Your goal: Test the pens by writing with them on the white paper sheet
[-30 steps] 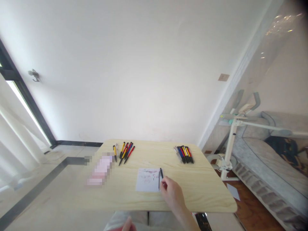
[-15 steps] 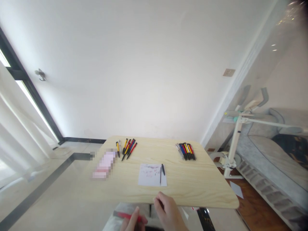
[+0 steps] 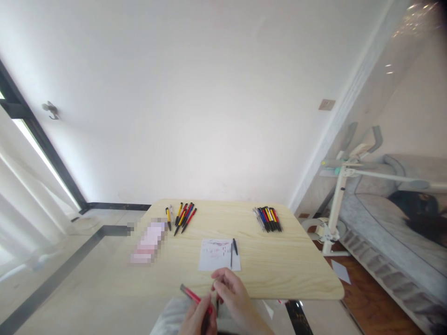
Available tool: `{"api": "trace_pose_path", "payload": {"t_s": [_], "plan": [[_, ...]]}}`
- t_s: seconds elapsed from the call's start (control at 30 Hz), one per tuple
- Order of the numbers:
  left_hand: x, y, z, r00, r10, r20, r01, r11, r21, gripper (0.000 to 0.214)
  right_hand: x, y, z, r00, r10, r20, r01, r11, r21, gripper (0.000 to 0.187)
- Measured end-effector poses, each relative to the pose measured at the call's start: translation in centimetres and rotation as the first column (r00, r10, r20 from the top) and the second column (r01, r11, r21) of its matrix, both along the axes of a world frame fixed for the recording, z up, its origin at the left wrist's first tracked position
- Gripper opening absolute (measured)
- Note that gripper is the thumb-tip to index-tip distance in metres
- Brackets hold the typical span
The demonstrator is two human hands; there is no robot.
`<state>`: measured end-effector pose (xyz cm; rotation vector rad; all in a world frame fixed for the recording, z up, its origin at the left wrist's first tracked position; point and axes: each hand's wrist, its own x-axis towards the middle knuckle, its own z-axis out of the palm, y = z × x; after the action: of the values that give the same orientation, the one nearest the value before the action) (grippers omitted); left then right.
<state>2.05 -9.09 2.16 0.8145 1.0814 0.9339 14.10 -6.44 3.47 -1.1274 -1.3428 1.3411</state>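
My left hand point(image 3: 198, 320) is closed round a red pen point(image 3: 194, 296) at the table's near edge, its dark end pointing up and left. My right hand point(image 3: 228, 292) is right beside it, fingers pinched at the pen's other end on a small part I cannot make out. Just beyond them a white paper point(image 3: 218, 255) with red scribbles lies on the wooden table point(image 3: 286, 270), and a black pen part point(image 3: 235, 246) and a thin refill rest on its right edge.
A bunch of pens point(image 3: 183, 216) lies at the far left of the table and another bunch point(image 3: 267, 219) at the far right. A blurred pink patch point(image 3: 148, 242) is at the left. A white stand point(image 3: 335, 204) and a grey sofa point(image 3: 391, 232) are to the right.
My right hand left the black pen part on the paper and drew back to the near edge. My left hand rose with the red pen, and both hands now meet on it.
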Motion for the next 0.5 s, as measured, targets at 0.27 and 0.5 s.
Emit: {"api": "trace_pose_path", "payload": {"t_s": [0.27, 0.5], "plan": [[-1.7, 5.0, 1.8, 0.993, 0.091, -0.073, -0.083, 0.991, 0.105, 0.051, -0.2, 1.3, 1.2, 0.927, -0.186, 0.325, 0.076, 0.943, 0.324, 0.025], [0.1, 6.1, 1.2, 0.985, 0.151, -0.083, -0.142, 0.984, 0.109, 0.051, -0.7, 2.7, 2.8, 0.912, -0.210, 0.353, 0.046, 0.906, 0.420, 0.017]]}}
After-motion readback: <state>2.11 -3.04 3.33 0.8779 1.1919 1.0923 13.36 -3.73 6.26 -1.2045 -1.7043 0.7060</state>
